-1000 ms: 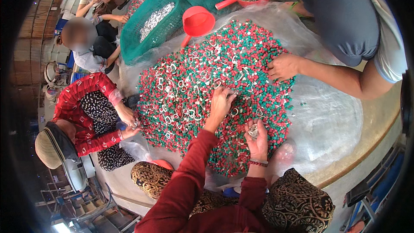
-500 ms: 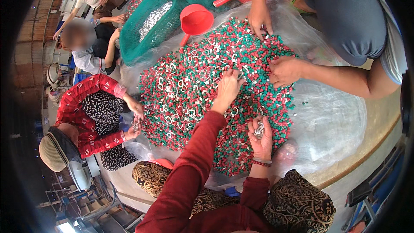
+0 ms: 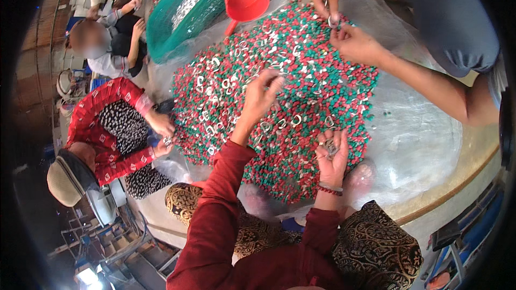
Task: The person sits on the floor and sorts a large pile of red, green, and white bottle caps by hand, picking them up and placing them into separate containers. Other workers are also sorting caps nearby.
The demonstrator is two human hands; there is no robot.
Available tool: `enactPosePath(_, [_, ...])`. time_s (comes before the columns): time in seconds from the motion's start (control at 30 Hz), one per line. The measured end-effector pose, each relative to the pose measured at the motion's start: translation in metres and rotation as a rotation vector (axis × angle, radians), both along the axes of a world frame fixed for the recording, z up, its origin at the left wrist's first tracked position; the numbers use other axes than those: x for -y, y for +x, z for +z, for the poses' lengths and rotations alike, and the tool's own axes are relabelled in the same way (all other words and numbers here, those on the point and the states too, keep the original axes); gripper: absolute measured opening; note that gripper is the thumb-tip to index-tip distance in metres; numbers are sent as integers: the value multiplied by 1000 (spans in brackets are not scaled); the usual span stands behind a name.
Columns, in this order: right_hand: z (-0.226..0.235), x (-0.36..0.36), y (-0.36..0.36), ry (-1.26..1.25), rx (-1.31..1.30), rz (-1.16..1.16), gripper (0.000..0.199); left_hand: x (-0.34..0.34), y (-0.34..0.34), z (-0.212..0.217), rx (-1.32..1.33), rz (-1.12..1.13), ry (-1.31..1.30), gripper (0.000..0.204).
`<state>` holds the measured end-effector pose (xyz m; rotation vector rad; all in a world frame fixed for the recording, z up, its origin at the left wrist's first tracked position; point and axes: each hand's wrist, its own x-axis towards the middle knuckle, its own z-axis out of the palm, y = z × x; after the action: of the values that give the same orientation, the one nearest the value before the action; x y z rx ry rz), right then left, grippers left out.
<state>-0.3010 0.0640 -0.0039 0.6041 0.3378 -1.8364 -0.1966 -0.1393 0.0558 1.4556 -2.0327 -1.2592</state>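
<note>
A wide heap of small red, green and white pieces [image 3: 301,174] lies in front of me, with silver-white D-shaped metal rings [image 3: 295,120] scattered through it. Over the middle of the heap hovers my left hand [image 3: 260,96], its fingers bent and a little apart, with nothing clearly seen between them. Nearer to me, my right hand [image 3: 334,164] is palm up at the heap's right side. Its fingers curl round several metal rings [image 3: 331,146]. A beaded bracelet circles that wrist.
Clear plastic sheeting [image 3: 414,150] lies under the heap. A red dipper [image 3: 247,2] and green mesh basket [image 3: 161,32] stand beyond. A co-worker's hands [image 3: 355,43] pick at the far right; a co-worker in red [image 3: 102,113] handles pieces at the left.
My left hand has lifted from the heap and moved left, its fingers parting. My right hand has stayed about where it was with the rings. The co-worker's hands at far right came together.
</note>
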Motion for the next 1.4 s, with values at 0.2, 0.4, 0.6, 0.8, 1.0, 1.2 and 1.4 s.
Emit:
enactPosePath(0.2, [-13,-1,11,-13,-7,43,22,-56,-15,15,56,-343,-390,18])
enactPosePath(0.4, [3,-3,6,81,41,-68,20,-89,-24,13,-29,-477,-511,29])
enactPosePath(0.6, [-28,-19,-4,-9,-64,-128,23,-2,26,-63,279,-36,-393,17])
enactPosePath(0.8, [-19,-5,1,218,-134,-56,24,7,41,-101,376,-31,-577,19])
enactPosePath(1.0, [-17,-5,3,299,-213,-30,22,-14,33,-69,-9,221,-317,17])
enactPosePath(1.2, [3,8,11,249,-338,88,36,-49,23,-53,-47,93,-53,21])
enactPosePath(1.4, [5,7,13,177,-175,80,45,-120,-4,-1,-6,-325,-219,29])
